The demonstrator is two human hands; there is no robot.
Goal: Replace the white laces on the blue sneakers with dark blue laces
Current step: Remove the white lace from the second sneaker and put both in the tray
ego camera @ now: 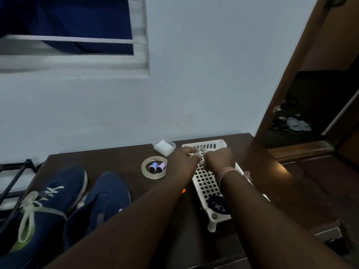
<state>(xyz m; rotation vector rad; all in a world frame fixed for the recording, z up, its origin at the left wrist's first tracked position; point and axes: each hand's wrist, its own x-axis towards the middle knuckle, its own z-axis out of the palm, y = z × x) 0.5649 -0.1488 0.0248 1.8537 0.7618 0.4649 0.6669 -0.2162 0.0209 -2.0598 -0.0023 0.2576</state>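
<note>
A: Laces first. Where are they?

B: Take the white tray [206, 179] as the landmark. Both hands meet over its far end: the left hand [183, 158] and right hand [218, 157] have their fingers curled round a pale bundle [201, 155] between them. It looks like a coiled white lace, though it is too blurred to be sure.

A: And the dark blue laces?

B: A dark blue bundle [216, 203] lies in the near end of the tray, probably those. Well left of the tray stand the two sneakers: the left sneaker [50, 199] has its white lace [37, 206] tied in a bow, while the right sneaker [101, 197] shows no lace.

A: How will they handle?

B: My guess is light, limp and apt to tangle, with nothing stiff but the tips. Best pinched just behind a tip for threading, with the rest left loose on the tabletop [272, 183]. The sneaker looks soft, so steady it at the eyelet row.

A: Anything else nearby?

B: Left of the tray there is a tape roll [144, 171] ringing two small spools [157, 167], and a small clear box [164, 147] beyond that.
</note>
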